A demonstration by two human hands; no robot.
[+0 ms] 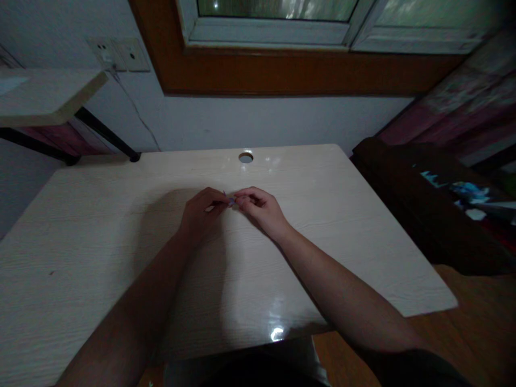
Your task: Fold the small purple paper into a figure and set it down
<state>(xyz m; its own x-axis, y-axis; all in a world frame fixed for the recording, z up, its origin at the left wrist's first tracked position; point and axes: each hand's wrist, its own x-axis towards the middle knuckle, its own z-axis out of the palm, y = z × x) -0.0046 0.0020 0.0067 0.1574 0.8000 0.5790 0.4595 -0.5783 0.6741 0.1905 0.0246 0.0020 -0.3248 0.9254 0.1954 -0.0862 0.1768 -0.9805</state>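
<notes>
My left hand (pixel 201 210) and my right hand (pixel 260 208) meet over the middle of a pale wooden desk (pixel 100 242). Both pinch a very small purple object (pixel 231 201) between their fingertips, just above the desk top. The thing is too small and dim to name; it looks like a bit of folded paper. Both hands have their fingers curled closed around it. My forearms reach in from the lower edge of the view.
A round cable hole (pixel 245 157) sits at the desk's far edge. A wall with sockets (pixel 121 54) and a wood-framed window (pixel 282 70) lies behind. A shelf (pixel 44 97) stands at left, and a dark piece of furniture (pixel 423 199) with items at right.
</notes>
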